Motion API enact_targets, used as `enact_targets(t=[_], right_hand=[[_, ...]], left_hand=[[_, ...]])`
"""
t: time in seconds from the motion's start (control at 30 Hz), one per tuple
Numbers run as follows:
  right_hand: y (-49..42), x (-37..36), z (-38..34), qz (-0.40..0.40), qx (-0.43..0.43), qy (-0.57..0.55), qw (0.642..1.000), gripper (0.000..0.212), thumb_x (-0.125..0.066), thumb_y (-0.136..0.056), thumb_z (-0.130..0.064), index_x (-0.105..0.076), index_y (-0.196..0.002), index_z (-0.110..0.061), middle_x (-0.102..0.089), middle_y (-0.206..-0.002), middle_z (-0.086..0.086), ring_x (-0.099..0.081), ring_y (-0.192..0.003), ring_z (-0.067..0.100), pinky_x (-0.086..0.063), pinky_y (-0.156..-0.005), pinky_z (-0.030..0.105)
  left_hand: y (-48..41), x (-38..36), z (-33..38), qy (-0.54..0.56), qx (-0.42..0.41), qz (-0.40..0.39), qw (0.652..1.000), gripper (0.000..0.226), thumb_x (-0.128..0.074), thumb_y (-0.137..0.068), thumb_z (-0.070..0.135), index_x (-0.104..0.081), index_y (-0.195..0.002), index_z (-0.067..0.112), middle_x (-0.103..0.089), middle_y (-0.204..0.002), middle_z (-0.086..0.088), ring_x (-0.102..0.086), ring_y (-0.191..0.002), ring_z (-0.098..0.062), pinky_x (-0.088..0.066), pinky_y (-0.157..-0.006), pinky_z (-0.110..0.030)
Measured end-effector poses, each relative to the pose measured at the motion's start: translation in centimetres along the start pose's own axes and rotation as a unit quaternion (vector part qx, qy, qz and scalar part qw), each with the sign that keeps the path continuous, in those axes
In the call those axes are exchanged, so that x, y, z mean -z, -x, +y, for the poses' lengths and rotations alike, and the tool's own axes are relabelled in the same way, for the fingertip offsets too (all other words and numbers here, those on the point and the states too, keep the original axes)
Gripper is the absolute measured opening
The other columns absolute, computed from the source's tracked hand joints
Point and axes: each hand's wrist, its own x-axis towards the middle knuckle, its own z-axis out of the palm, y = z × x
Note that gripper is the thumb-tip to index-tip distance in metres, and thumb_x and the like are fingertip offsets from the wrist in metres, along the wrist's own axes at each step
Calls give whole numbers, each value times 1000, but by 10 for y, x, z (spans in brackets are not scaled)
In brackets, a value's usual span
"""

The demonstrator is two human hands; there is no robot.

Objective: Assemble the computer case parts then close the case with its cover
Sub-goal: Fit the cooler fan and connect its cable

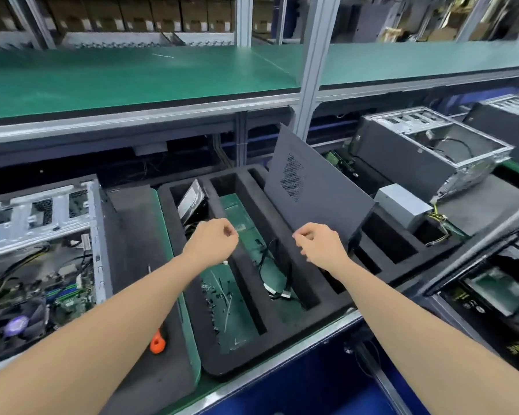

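Both hands are held out over the black foam tray [282, 324], well apart from each other. The left hand [213, 238] is loosely curled with the thumb against the forefinger, and the right hand [318, 244] is loosely curled with the fingers pointing down; nothing is seen to be held in either. The open computer case [36, 250] lies on the far left, its board and fan exposed, so the parts step is judged to be in hand, with closing not yet begun. The cover [309, 187] is stood upright in a tray slot, just beyond the right hand. Cables [274, 277] lie in the compartment between the hands, screws [219, 292] in the next one, and a drive [191, 202] is propped further back. A part is probably to be picked next, which calls for a reach down into a compartment and a carry leftward to the case.
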Motion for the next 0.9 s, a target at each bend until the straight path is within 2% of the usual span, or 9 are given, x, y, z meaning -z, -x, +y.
enact_targets(t=[0.1, 0.23, 0.4, 0.53, 0.6, 0.67, 0.73, 0.83, 0.9], right_hand=[[-28, -4, 6, -42, 33, 6, 999, 13, -63, -97, -33, -72, -89, -38, -75, -84, -9, -72, -84, 14, -63, -84, 43], [-62, -15, -8, -93, 82, 20, 992, 13, -63, -97, -32, -72, -89, -37, -75, -79, -9, -72, -80, 11, -62, -77, 36], [-94, -34, -43, -116, 134, 37, 984, 13, -62, -99, -27, -72, -94, -33, -73, -81, -11, -70, -78, 9, -52, -62, 19], [-112, -58, -71, -145, 145, 33, 978, 14, -62, -97, -17, -73, -99, -26, -70, -80, -9, -69, -73, 15, -53, -60, 20], [-121, -78, -86, -155, 152, 36, 975, 18, -60, -95, -11, -74, -99, -23, -69, -84, -7, -66, -71, 15, -47, -55, 14], [-129, -104, -103, -173, 181, 67, 966, 22, -59, -94, -5, -74, -102, -18, -69, -92, -3, -65, -77, 16, -48, -62, 13], [-138, -139, -119, -217, 209, 120, 946, 25, -62, -92, -1, -72, -110, -15, -69, -101, 1, -67, -89, 20, -56, -80, 26], [-153, -199, -133, -290, 241, 285, 881, 39, -65, -92, -4, -58, -131, -9, -61, -122, 10, -63, -110, 30, -54, -90, 38], [-164, -234, -131, -302, 248, 377, 840, 59, -69, -90, -8, -43, -143, -6, -47, -137, 15, -50, -129, 35, -48, -104, 44]], left_hand=[[-23, 0, -10, -7, 69, 38, 997, 20, -49, -89, 18, -66, -83, 26, -73, -92, 3, -65, -76, -14, -59, -73, -33], [-46, 23, -25, -34, 142, 86, 985, 30, -49, -88, 12, -71, -94, 30, -71, -109, 2, -67, -91, -21, -58, -91, -39], [-58, 78, -52, -70, 177, 147, 971, 35, -48, -90, 3, -66, -85, 33, -71, -107, 0, -68, -95, -25, -57, -90, -37], [-56, 108, -74, -120, 154, 144, 970, 40, -47, -86, -6, -66, -85, 29, -72, -104, 0, -67, -99, -23, -56, -95, -40], [-58, 117, -85, -138, 145, 122, 972, 43, -45, -84, -8, -66, -88, 29, -71, -106, 1, -67, -99, -20, -56, -94, -40], [-62, 121, -96, -146, 140, 88, 975, 46, -43, -85, -9, -66, -89, 30, -71, -107, 3, -67, -99, -19, -57, -92, -41], [-67, 122, -107, -155, 131, 59, 977, 46, -44, -87, -8, -66, -90, 32, -70, -109, 5, -67, -100, -18, -57, -92, -41], [-74, 117, -123, -168, 124, 41, 977, 42, -47, -90, -3, -68, -95, 33, -69, -111, 8, -66, -99, -18, -57, -88, -37], [-77, 111, -132, -155, 123, 45, 979, 42, -48, -92, -1, -69, -98, 35, -67, -112, 9, -66, -97, -17, -57, -85, -35]])
